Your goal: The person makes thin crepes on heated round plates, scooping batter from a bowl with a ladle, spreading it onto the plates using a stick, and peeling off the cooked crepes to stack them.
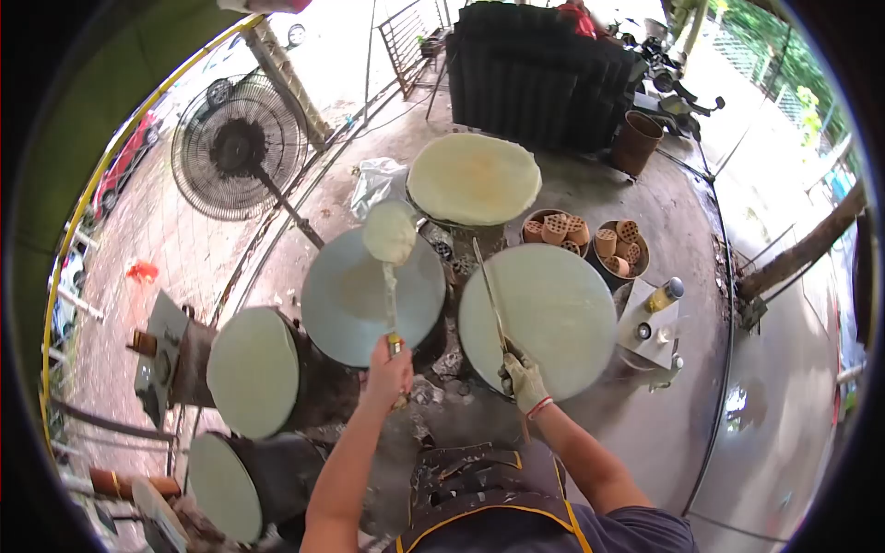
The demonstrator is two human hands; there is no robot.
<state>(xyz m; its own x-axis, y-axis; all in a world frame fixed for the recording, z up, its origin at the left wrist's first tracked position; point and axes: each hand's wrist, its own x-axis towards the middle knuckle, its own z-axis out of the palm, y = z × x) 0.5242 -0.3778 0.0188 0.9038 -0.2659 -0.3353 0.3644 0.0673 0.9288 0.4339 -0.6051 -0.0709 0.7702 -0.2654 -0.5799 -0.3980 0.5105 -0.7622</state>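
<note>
My bare left hand (390, 372) is wrapped round the handle of a long ladle (390, 232). Pale batter coats the ladle's round head and runs down its shaft. It hangs over a grey round griddle (346, 309), which carries no pale sheet. On my right hand (525, 382) is a whitish work glove, and its fingers close on a long, thin, flat spatula (489, 288). That blade slants up and left over the right griddle (576, 318), whose top is covered by a thin, pale sheet of batter. Whether the blade touches the sheet I cannot tell.
More pale-covered griddles stand at the back (475, 180), left (253, 373) and lower left (224, 488). Behind the right griddle are metal tubs of clay-coloured briquettes (619, 249). A small stand (636, 323) holds a jar (666, 294). A large fan (240, 147) stands at left.
</note>
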